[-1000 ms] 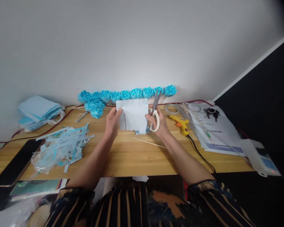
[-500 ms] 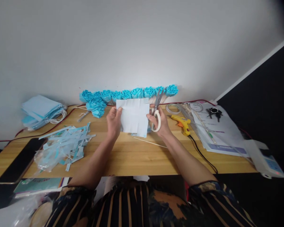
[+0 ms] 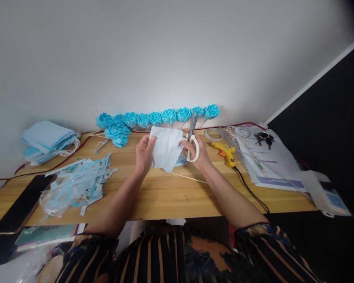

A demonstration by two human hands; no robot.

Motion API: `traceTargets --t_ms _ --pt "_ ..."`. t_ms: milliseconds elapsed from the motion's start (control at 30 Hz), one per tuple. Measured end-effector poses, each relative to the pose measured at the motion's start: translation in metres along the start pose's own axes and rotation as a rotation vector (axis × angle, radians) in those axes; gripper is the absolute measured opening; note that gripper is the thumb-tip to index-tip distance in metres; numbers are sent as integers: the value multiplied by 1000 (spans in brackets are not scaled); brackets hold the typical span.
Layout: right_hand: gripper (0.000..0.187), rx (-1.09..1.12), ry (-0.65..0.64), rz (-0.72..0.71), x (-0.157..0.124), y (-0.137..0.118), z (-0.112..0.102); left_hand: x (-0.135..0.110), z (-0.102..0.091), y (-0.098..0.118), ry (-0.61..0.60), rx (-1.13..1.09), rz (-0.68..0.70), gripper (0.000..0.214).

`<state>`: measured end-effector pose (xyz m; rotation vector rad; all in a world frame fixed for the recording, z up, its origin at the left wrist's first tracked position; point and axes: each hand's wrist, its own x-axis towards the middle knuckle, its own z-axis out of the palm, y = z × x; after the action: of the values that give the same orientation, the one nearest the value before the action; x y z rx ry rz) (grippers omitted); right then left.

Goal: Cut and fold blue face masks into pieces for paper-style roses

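Note:
Between my hands is a pale, creased sheet of thin fabric-like material (image 3: pixel 166 147), raised above the table. My left hand (image 3: pixel 144 152) pinches its left edge with the thumb on top. On the opposite side, my right hand (image 3: pixel 199 151) grips its right edge between thumb and fingers and also carries white-handled scissors (image 3: pixel 194 143). The scissor blades are slightly apart and point up toward the wall. Beneath the sheet, some blue material (image 3: pixel 181 160) shows partly, with a thin pale stick (image 3: pixel 190 177) on the table beside it.
Blue fabric flowers (image 3: pixel 155 118) line the wall. A stack of light-blue sheets (image 3: pixel 48 137), cut strips (image 3: pixel 79 182) and a phone (image 3: pixel 22 206) lie left. At right are a yellow glue gun (image 3: pixel 225 151), a tape roll (image 3: pixel 214 134), papers (image 3: pixel 268 161) and keys (image 3: pixel 264 137).
The sheet, square and flat before, is now tilted and looks narrower, its lower edge slanted. Both hands keep hold; the scissors stay in my right hand. The view has shifted slightly.

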<state>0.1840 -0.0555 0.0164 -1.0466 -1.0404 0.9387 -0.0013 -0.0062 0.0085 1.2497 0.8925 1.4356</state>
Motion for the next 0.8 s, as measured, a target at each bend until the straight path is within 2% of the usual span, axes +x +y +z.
traceTargets --t_ms 167,367,567,700,800 --pt "54 -20 42 -39 1 -2 -2 -2 0 1 -58 36 -69 34" --pt "48 -45 6 -44 -3 -5 0 -1 3 1 -166 -27 -96 40" --pt "48 -43 -6 -47 -4 -4 1 -2 2 -5 -47 39 -162 43" --pt "45 -40 -9 -5 -3 0 3 -4 2 -6 -60 106 -111 43" --pt "46 -36 49 -39 -1 1 2 0 0 -6 -3 156 -44 41"
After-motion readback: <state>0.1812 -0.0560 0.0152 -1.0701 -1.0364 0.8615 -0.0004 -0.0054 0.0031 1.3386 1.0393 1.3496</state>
